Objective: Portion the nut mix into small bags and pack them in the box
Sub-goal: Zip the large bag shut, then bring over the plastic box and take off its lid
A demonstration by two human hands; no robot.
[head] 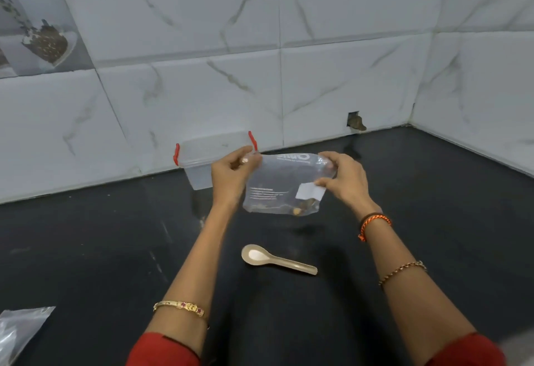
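Bag (284,185) is up in the air over the counter (404,221), just in front of the box (202,160), held between both hands. Left hand (231,172) grip: fingers curled, pinching the bag's top left corner. Right hand (344,176) grip: fingers pinching the top right edge, thumb down near the white label (307,191).

Handling guess: thin clear plastic, floppy, nearly weightless. Only a few nuts (302,206) sit in the bottom right corner, so it hangs slack and tips that way. Film looks slick; best held at the top seam with both hands, as now, not by the belly.

Box is lidded with red clips, at the wall, partly behind the left hand. Spoon (276,258) lies on the counter below the bag, well apart from both hands. More plastic bags (20,328) at lower left edge.
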